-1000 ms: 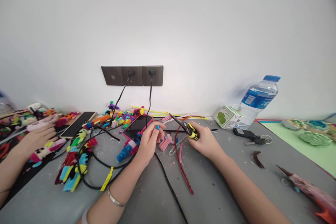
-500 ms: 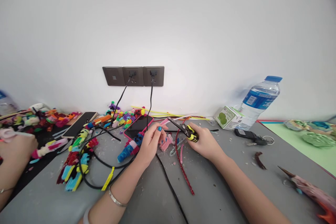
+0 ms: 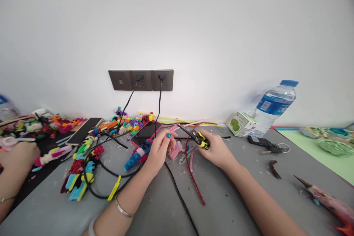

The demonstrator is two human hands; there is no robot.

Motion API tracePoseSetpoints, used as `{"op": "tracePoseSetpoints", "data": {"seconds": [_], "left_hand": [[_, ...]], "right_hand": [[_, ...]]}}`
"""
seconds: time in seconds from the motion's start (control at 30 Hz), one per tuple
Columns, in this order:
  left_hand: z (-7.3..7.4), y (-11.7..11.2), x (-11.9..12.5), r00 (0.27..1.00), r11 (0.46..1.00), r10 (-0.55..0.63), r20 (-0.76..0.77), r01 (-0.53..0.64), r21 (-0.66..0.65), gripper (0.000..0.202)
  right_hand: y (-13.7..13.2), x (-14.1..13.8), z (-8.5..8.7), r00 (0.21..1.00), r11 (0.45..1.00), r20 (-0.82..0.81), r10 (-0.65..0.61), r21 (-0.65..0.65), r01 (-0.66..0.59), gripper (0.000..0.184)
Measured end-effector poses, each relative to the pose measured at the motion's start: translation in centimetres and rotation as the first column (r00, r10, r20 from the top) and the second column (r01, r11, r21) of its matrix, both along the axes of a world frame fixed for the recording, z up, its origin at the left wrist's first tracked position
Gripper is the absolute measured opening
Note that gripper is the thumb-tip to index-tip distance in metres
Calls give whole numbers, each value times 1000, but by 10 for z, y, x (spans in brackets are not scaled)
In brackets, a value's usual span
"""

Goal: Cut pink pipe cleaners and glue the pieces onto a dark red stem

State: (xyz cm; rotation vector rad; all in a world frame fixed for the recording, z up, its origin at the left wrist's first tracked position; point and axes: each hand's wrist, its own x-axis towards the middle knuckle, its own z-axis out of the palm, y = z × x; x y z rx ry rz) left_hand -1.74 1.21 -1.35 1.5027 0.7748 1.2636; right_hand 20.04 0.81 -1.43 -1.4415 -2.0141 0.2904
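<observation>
My left hand (image 3: pixel 160 151) is closed, thumb against fingers, on a pale pink pipe cleaner (image 3: pixel 174 128) whose far end sticks out to the upper right. My right hand (image 3: pixel 217 149) grips scissors (image 3: pixel 197 137) with black and yellow handles. Their dark blades point left, close to the pink pipe cleaner; whether they touch it I cannot tell. Beneath the blades lie a small pink piece (image 3: pixel 174 151), a short pink pipe cleaner length (image 3: pixel 191 162) and a long red glittery pipe cleaner (image 3: pixel 197 188). A blue fuzzy figure (image 3: pixel 134 160) rests beside my left wrist.
Black cables (image 3: pixel 177 191) run across the grey table from wall sockets (image 3: pixel 141 80). Left are fuzzy figures (image 3: pixel 80 169), phones (image 3: pixel 84 131) and another person's hand (image 3: pixel 20 158). Right stand a green-white box (image 3: pixel 242 123) and water bottle (image 3: pixel 275 107), near keys (image 3: pixel 265 143) and a glue gun (image 3: pixel 329 199).
My hands and the scissors have hardly moved. At the far left, the other person's hand has shifted slightly.
</observation>
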Motion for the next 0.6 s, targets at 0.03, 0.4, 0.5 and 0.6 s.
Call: {"op": "tracePoseSetpoints", "data": {"seconds": [0.03,0.4,0.5,0.6], "left_hand": [[0,0,0,1000,1000,1,2,-1,2,40],[-1,1,-1,1000,1000,6,-1,-6,14,40],[1,0,-1,1000,1000,10,-1,-9,5,40],[1,0,-1,1000,1000,6,3,-6,9,39]], "right_hand": [[0,0,0,1000,1000,-1,1,0,-1,14],[-1,0,2,1000,1000,1,4,-24,-4,16],[-1,0,2,1000,1000,-5,4,-29,-4,17],[-1,0,2,1000,1000,-6,3,-31,-3,17]]}}
